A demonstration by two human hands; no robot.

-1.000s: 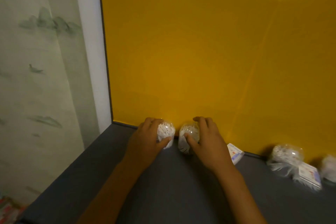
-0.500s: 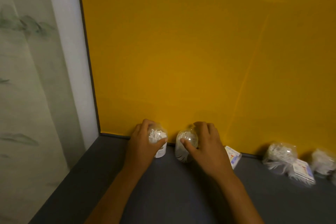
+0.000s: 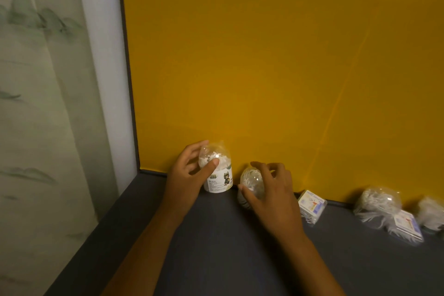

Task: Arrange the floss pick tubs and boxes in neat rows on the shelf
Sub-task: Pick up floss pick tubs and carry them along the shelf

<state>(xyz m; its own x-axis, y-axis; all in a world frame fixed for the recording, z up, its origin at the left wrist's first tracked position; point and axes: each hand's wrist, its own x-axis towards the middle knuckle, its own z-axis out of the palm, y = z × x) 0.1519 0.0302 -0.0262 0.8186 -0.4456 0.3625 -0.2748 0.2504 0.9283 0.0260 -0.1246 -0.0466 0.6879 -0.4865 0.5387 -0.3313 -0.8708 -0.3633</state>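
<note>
My left hand (image 3: 186,175) grips a clear-domed floss pick tub (image 3: 218,175) with a white label, upright against the yellow back wall. Just to its right stands a second clear tub (image 3: 249,180), with my right hand (image 3: 271,192) curled round it, thumb on its front. A small clear floss pick box (image 3: 311,206) lies right of that hand. Further right sit another domed tub (image 3: 377,202), a flat box (image 3: 408,226) leaning at its base, and one more tub (image 3: 431,215) at the frame edge.
The dark grey shelf (image 3: 216,247) runs from the left corner to the right edge. A yellow back panel (image 3: 264,67) rises behind the row. A white post (image 3: 101,67) and a pale painted curtain (image 3: 31,115) bound the left side.
The left tub now stands a little higher and turned, its label showing. My right hand's fingers have loosened slightly round the second tub. The view has shifted.
</note>
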